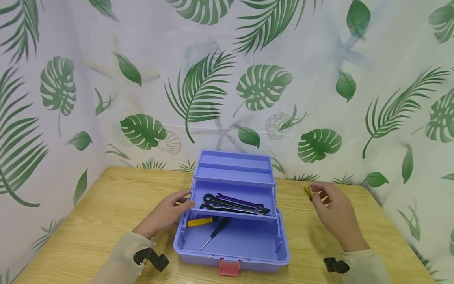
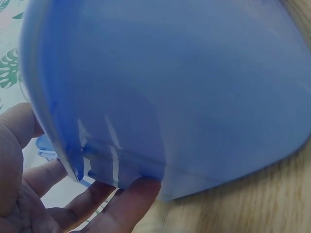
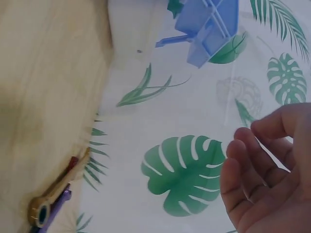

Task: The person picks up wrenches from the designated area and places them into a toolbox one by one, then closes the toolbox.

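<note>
Lilac-blue, the toolbox (image 1: 248, 242) stood open at six o'clock in the head view, two screwdrivers (image 1: 200, 222) in its base. At its nine o'clock the left hand (image 1: 164, 215) gripped the side; at three the right hand (image 1: 337, 215), loosely curled, held nothing. Wrenches (image 1: 234, 202) lay in the tray (image 1: 241, 189); beyond, between two and three, a gold wrench (image 1: 307, 191).

Left hand (image 2: 36, 211) found at lower left, holding a blue plastic box (image 2: 189, 97) at its edge. Thumb meets the rim; one fingertip overlaps the smooth outer wall. Pale streaks noted on the wall near the fingers. Wood-grain tabletop (image 2: 262, 204) visible at lower right; white backdrop with green leaf print (image 2: 8, 68) at upper left.
</note>
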The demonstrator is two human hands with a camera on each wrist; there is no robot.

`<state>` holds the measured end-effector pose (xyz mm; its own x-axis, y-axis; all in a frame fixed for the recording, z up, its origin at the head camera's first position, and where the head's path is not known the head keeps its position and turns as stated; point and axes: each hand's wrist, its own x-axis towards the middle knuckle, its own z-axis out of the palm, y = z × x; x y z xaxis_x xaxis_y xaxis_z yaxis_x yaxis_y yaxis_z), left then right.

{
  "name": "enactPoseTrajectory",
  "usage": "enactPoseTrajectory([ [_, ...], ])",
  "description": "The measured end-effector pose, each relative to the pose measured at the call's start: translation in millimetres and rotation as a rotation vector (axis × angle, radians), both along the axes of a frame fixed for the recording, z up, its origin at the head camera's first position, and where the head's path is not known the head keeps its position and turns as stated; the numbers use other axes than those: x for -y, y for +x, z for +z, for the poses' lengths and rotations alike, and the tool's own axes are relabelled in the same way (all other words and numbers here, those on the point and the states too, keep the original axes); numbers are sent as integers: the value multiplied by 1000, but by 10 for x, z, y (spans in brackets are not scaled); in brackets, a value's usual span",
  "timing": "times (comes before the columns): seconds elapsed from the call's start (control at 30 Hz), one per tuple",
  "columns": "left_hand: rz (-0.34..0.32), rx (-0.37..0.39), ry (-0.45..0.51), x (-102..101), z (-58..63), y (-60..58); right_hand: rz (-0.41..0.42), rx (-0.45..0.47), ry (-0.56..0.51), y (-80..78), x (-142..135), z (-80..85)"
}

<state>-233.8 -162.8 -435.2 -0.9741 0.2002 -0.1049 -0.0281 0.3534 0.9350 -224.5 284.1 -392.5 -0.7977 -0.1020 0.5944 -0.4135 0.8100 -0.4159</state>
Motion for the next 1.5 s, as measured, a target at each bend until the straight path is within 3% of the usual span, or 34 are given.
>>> enactPoseTrajectory([
  [0.1, -4, 7, 6, 2, 7, 4, -58, 7, -35, 2, -63, -40],
  [0.2, -15, 13, 12, -9, 11, -4, -153, 87, -10, 12, -152, -37],
  [0.27, -24, 13, 13, -16, 14, -6, -203, 210, 41, 16, -235, -35],
  [0.47, -27, 7, 10, -6, 33, 20, -247, 708, 207, -42, -474, -132],
  [0.53, -29, 6, 10, 0, 42, 29, -250, 823, 221, -62, -518, -192],
  [0.6, -28, 10, 13, 4, 43, 25, -242, 881, 228, -73, -544, -241],
  [0.97, 1, 36, 8, -7, -29, -24, -217, 831, 267, -86, -559, -358],
  [1.2, 3, 37, 7, 0, -18, -21, -226, 873, 209, -59, -490, -365],
  [1.5, -5, 32, 12, -1, -35, -34, -224, 859, 247, -51, -475, -379],
])
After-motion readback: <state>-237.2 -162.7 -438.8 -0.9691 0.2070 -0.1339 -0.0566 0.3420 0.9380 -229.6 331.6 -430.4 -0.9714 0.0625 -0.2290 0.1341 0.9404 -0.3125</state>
